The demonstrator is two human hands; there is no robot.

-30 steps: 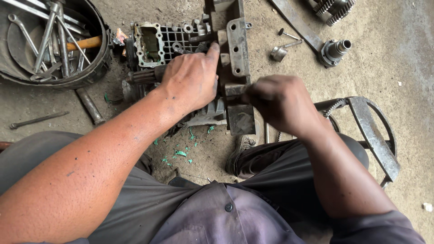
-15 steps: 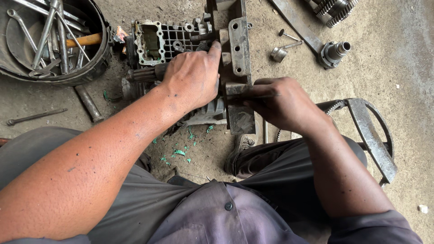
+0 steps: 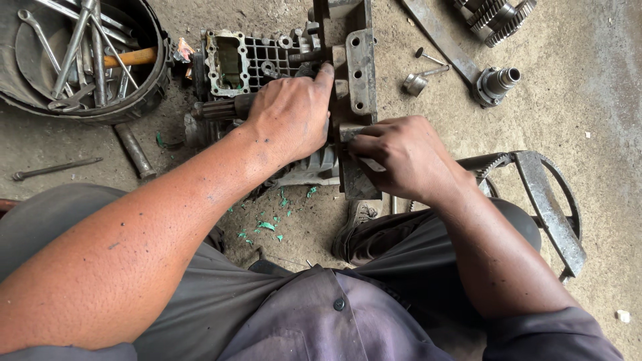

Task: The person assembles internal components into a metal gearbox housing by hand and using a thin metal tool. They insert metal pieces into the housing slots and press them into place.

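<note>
— Left hand [image 3: 291, 117]: pressed flat on the gearbox housing [image 3: 267, 63], fingers spread, nothing enclosed. Housing resting on the concrete floor [image 3: 588, 80], between the knees.

— Right hand [image 3: 401, 157]: clenched around a small metal piece [image 3: 348, 132] at the edge of the upright steel plate [image 3: 361, 67]. Piece mostly hidden; kind not discernible.

— Likely fault: slip of the right hand against the plate edge. Cause: oily, grimy metal.

— Second risk: housing rocking on uneven floor if left-hand pressure eases. Pinched fingers possible.

— Third: loose bolt [image 3: 416, 83] and green gasket scraps [image 3: 267, 226] nearby; easily kicked or lost.
</note>
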